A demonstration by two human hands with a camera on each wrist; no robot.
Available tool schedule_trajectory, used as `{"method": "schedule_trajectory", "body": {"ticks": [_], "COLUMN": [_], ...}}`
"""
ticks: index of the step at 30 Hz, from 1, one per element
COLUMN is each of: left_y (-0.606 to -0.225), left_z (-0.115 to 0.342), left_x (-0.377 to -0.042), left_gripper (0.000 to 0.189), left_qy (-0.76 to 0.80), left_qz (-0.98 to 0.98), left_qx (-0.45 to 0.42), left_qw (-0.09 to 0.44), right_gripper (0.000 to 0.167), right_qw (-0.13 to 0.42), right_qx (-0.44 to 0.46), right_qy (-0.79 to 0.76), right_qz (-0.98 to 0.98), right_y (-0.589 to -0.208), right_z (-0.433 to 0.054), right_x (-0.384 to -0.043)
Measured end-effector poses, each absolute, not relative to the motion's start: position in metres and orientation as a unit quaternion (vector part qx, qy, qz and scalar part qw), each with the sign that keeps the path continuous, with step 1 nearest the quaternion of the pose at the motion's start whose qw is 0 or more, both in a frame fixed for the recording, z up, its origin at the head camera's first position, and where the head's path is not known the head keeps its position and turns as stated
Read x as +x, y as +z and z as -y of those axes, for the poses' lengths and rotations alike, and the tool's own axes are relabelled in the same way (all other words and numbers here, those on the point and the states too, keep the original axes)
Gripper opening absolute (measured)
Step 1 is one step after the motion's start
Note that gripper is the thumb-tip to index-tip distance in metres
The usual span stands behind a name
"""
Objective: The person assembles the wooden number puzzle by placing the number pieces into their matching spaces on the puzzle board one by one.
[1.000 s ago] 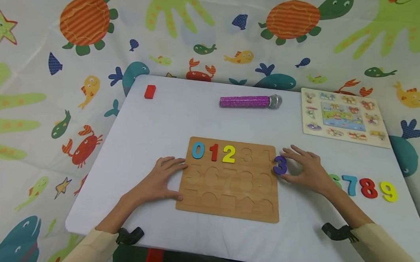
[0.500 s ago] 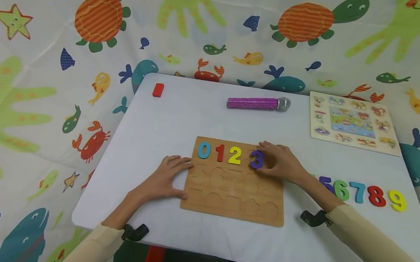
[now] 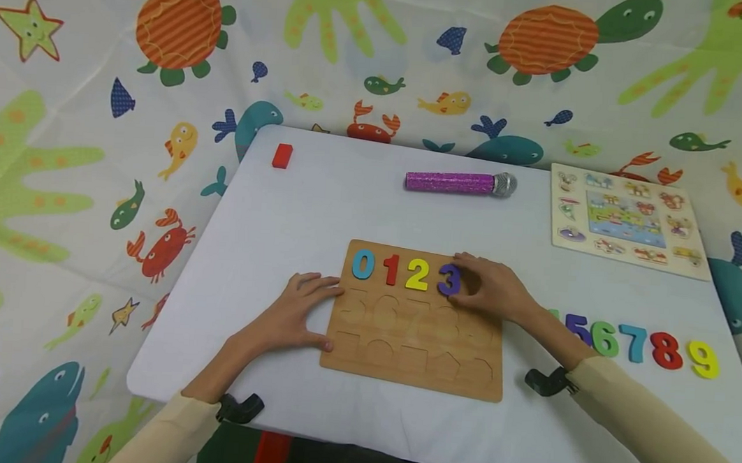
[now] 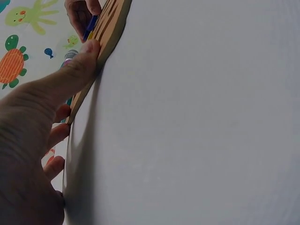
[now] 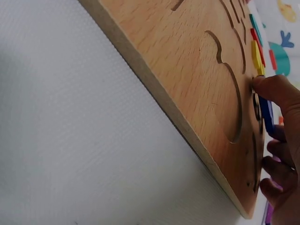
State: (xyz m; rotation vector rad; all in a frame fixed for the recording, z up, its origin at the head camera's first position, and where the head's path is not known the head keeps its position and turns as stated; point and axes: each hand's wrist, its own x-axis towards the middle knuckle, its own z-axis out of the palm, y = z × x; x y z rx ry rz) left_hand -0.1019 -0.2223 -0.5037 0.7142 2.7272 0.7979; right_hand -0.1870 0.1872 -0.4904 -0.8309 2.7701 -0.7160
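Observation:
A wooden number board (image 3: 372, 333) lies on the table, with a blue 0 (image 3: 357, 264), a red 1 (image 3: 391, 269) and a yellow 2 (image 3: 416, 274) in its top row. My right hand (image 3: 495, 288) pinches a purple number 3 (image 3: 449, 280) between thumb and fingers, over the spot right of the 2. Seen from the right wrist, the 3 (image 5: 266, 115) stands tilted at the board's surface. My left hand (image 3: 287, 314) rests at the board's left edge, fingers spread; the left wrist view has its thumb (image 4: 77, 63) touching the board's edge.
Right of the board stand a purple 5 (image 3: 578, 328), green 6 (image 3: 604, 339), blue 7 (image 3: 633, 343), red 8 (image 3: 665, 350) and yellow 9 (image 3: 703, 359). Farther back lie a red block (image 3: 282, 155), a purple microphone (image 3: 452, 182) and a picture puzzle (image 3: 684, 269).
My right hand has carried the purple 3 leftward from the board's right edge to beside the 2. My left hand stays at the left edge. The head view has shifted slightly.

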Motion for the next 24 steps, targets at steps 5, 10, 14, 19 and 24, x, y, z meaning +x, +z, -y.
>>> {"method": "schedule_trajectory", "body": {"ticks": [5,10,14,19,24], "left_y": [-0.5054,-0.5061,-0.5055,-0.5058,-0.5062], "left_z": [0.2226,0.2231,0.2232,0.2232,0.2237], "left_x": [-0.1023,-0.1021,-0.1016,-0.1015,-0.1013], "left_gripper": [0.096,0.096,0.096,0.096,0.097], "left_qy": [0.267,0.267,0.271,0.268,0.265], "left_qz": [-0.926,-0.927,-0.925,-0.926,-0.926], "left_qx": [0.246,0.248,0.250,0.249,0.249], "left_qw": [0.103,0.095,0.092,0.097,0.099], "right_gripper": [0.078,0.079,0.079,0.079,0.079], "right_qw": [0.082,0.077,0.076,0.087,0.100], "right_qx": [-0.274,-0.277,-0.281,-0.282,-0.277], "right_qy": [-0.235,-0.234,-0.236,-0.232,-0.228], "right_qz": [-0.929,-0.929,-0.927,-0.927,-0.928], "right_y": [-0.4933,-0.4935,-0.4931,-0.4918,-0.4902], "right_z": [-0.1872,-0.1875,-0.1887,-0.1892,-0.1883], "right_x": [-0.1877,-0.1885,-0.1898,-0.1916,-0.1927]}}
